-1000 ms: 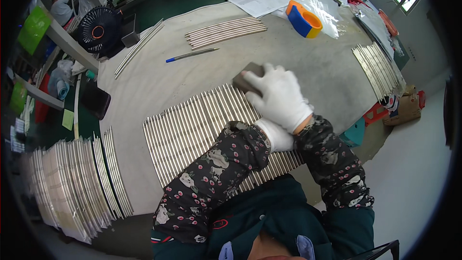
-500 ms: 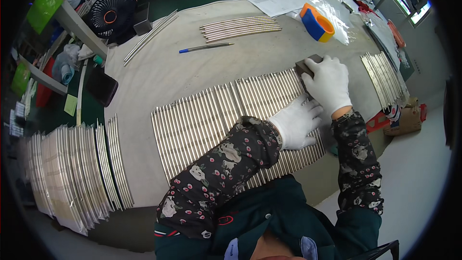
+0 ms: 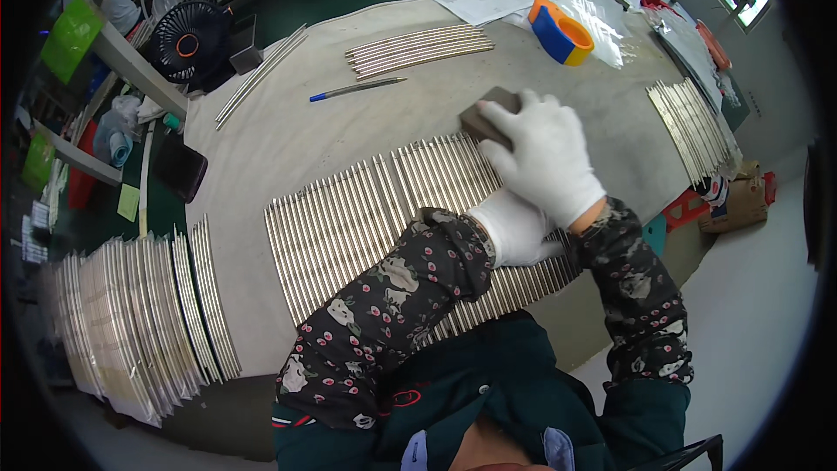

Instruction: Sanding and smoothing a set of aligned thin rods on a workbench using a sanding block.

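Observation:
Side by side on the cloth-covered table lies a wide row of shiny metal rods (image 3: pixel 349 227). My right hand (image 3: pixel 545 153), in a white glove, grips a grey-brown block (image 3: pixel 488 113) at the far ends of the rods, toward the row's right part. Whether the block presses on the rod ends cannot be made out. Palm down on the right part of the row rests my gloved left hand (image 3: pixel 513 228), its thumb stretched out. My right hand and wrist cover some of its fingers.
Bundled rods in clear wrap (image 3: pixel 131 323) stand at the left edge. Beyond the row lie a blue-capped pen (image 3: pixel 357 90), a small group of rods (image 3: pixel 418 51) and a blue-orange tape dispenser (image 3: pixel 561 32). More rods (image 3: pixel 689 129) lie far right; a black fan (image 3: pixel 187 42) stands back left.
My right hand has moved left with the block along the far ends of the rods, now partly overlapping my left hand. The whole view has shifted slightly.

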Demonstrator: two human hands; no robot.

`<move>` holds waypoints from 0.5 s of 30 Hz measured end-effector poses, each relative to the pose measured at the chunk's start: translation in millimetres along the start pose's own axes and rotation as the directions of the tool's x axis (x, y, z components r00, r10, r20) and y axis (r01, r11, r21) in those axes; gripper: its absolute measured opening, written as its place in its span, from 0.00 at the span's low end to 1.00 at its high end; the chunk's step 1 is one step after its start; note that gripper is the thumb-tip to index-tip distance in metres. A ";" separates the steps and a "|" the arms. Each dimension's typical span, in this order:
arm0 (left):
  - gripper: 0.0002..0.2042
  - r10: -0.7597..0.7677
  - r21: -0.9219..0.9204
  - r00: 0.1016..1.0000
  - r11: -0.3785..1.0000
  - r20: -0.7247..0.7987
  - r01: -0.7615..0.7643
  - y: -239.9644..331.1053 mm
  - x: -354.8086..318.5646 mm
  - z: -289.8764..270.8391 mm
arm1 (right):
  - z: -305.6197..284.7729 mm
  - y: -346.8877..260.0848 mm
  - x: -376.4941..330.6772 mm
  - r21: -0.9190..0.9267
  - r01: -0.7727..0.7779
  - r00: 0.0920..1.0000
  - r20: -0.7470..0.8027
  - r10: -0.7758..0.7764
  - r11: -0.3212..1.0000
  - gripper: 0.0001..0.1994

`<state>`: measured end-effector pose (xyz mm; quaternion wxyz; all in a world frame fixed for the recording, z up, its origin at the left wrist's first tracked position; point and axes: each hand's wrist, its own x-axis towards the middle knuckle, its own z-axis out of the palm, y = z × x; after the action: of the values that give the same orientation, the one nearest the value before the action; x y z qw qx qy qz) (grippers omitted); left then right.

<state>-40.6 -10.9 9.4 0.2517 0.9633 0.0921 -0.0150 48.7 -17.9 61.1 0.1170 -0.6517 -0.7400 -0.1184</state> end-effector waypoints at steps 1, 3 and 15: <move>0.24 0.012 -0.153 0.983 0.987 -0.183 -0.041 -11.8 2.7 30.2 | -1.8 -22.8 4.1 0.049 0.129 0.991 0.017 -0.130 0.990 0.19; 0.24 0.032 -0.103 0.980 0.993 -0.198 -0.054 -19.1 5.9 45.1 | 6.3 -31.6 3.5 0.058 0.184 0.981 0.053 -0.187 0.981 0.18; 0.36 0.293 0.236 0.904 0.945 -0.312 -0.225 -8.4 -61.9 -11.5 | -16.1 77.8 -30.6 -0.108 -0.175 0.983 -0.083 0.167 0.979 0.19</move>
<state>-103.2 -8.7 20.0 0.1361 0.9746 0.0031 0.1777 129.9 -42.4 68.1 0.1160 -0.7138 -0.6684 -0.1741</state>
